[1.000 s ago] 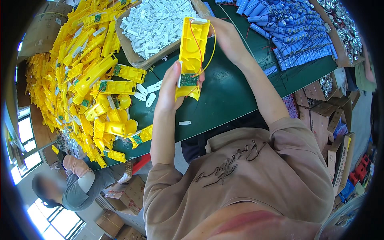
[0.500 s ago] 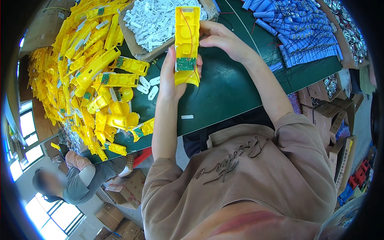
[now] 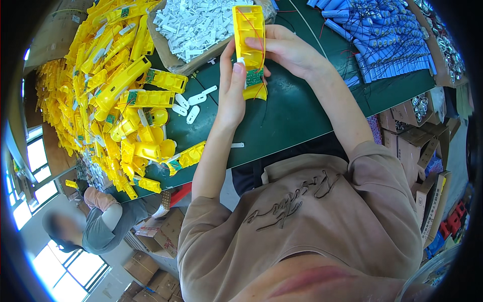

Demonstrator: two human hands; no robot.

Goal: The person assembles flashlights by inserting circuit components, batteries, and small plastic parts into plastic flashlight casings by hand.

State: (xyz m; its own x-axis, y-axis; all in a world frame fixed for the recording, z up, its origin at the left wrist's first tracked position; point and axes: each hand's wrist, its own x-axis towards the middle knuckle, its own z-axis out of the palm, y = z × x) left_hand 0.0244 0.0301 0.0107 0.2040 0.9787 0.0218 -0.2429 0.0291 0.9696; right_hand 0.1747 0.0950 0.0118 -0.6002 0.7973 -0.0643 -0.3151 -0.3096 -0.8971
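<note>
A long yellow plastic housing [image 3: 250, 27] stands upright between my hands, its ribbed hollow side facing me. Near its lower end sits a green circuit board [image 3: 254, 77], and a thin red wire runs along the inside. My left hand [image 3: 233, 93] is closed round the housing's left edge. By the left thumb, a small white piece [image 3: 241, 61] shows against that edge. My right hand [image 3: 294, 53] grips the housing from the right, thumb laid across the hollow and the other fingers mostly hidden behind it.
Yellow housings [image 3: 121, 85] are heaped at the left. A carton [image 3: 188, 69] of small white parts is at the back, and several white pieces [image 3: 192, 115] lie on the green table [image 3: 294, 110]. Blue cylindrical cells [image 3: 387, 45] with wires are piled at the right. Another person [image 3: 103, 229] is at lower left.
Both hands have shifted the housing slightly to the right. My right thumb has moved from the housing's edge into its hollow. A white piece now shows beside my left thumb.
</note>
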